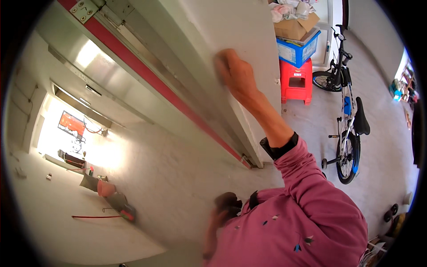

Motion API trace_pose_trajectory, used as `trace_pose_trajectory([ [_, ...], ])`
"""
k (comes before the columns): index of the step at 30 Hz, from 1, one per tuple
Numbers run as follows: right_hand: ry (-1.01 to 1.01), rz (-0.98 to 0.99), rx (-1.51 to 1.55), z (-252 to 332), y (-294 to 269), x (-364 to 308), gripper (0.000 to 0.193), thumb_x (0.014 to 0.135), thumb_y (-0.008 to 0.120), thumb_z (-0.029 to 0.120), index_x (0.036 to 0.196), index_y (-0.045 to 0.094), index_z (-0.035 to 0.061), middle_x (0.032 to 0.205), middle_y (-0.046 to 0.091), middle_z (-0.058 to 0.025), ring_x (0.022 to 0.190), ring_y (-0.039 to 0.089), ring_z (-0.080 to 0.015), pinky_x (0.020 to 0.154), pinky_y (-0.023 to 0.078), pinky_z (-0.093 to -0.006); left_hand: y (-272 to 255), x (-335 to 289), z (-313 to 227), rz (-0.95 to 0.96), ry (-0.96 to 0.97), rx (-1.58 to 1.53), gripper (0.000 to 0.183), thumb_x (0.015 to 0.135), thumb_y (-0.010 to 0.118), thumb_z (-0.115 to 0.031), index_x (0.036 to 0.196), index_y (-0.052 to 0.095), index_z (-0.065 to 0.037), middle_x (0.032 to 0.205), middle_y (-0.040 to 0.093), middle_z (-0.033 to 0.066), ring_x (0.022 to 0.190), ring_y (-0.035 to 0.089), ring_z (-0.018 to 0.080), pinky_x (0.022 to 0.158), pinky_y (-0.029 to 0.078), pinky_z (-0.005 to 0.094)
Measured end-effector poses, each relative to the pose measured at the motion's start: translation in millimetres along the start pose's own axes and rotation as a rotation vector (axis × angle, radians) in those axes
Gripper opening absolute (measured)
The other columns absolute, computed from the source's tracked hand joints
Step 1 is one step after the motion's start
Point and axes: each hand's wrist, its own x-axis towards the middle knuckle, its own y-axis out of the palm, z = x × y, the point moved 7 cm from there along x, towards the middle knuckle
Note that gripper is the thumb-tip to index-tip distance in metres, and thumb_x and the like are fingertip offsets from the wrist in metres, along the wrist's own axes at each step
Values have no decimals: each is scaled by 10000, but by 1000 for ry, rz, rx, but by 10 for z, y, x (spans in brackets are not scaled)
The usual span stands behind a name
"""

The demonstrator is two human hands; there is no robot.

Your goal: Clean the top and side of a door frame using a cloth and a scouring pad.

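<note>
My right hand (236, 73) is raised against the pale door surround (200, 58), at the corner where it meets the white wall (240, 26). Its fingers are curled and slightly smeared by motion; whatever they may hold is hidden. A metal door frame with a red strip (178, 101) runs diagonally to the left of this hand, with a hinge (83, 10) at its upper end. Low in front of my body, my left hand (218, 218) is blurred, and its fingers do not show clearly. Just beyond it is a dark shape (229, 201), perhaps a shoe.
On the right, a red plastic stool (297, 82) carries a blue-rimmed box (297, 50) and an open cardboard box (293, 29). A bicycle (349, 107) stands beside it. Through the doorway, a pink bucket (106, 188) and a red-handled tool (95, 216) stand along the wall.
</note>
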Motion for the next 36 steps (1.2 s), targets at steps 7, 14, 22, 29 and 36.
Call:
trace_pose_trajectory([
  [7, 67, -118, 52, -160, 26, -62, 124, 799, 555, 141, 812, 473, 49, 663, 552, -145, 579, 531, -319, 506, 415, -362, 64, 109, -171, 35, -69, 12, 369, 715, 630, -234, 993, 562, 0, 843, 599, 79, 683, 566, 150, 572, 478, 291],
  [14, 27, -96, 113, -70, -28, -68, 120, 794, 554, 126, 861, 485, 54, 676, 555, -127, 579, 542, -285, 514, 428, -344, 34, 21, -202, -16, -37, -130, 362, 712, 641, -236, 977, 574, 2, 842, 604, 76, 711, 570, 151, 605, 477, 296],
  [22, -420, -43, 40, 253, -138, 149, 131, 769, 550, 95, 887, 499, 67, 794, 571, -99, 614, 554, -284, 527, 444, -350, 132, -2, -130, 9, -7, -175, 359, 711, 643, -236, 973, 576, 0, 843, 604, 75, 718, 570, 150, 618, 476, 296],
  [29, -501, -28, 38, 229, -132, 132, 122, 701, 595, 53, 805, 532, 65, 727, 555, -77, 579, 547, -262, 492, 448, -332, 189, 23, -120, 7, 28, -235, 356, 712, 644, -233, 975, 575, -3, 850, 604, 73, 725, 567, 146, 636, 473, 293],
  [36, -574, -25, 33, 341, -163, 114, 205, 647, 627, 42, 834, 550, 78, 749, 566, -59, 589, 562, -221, 483, 449, -300, 26, 333, 745, -97, -22, 58, 371, 710, 645, -254, 975, 576, -4, 847, 609, 74, 736, 563, 146, 641, 466, 305],
])
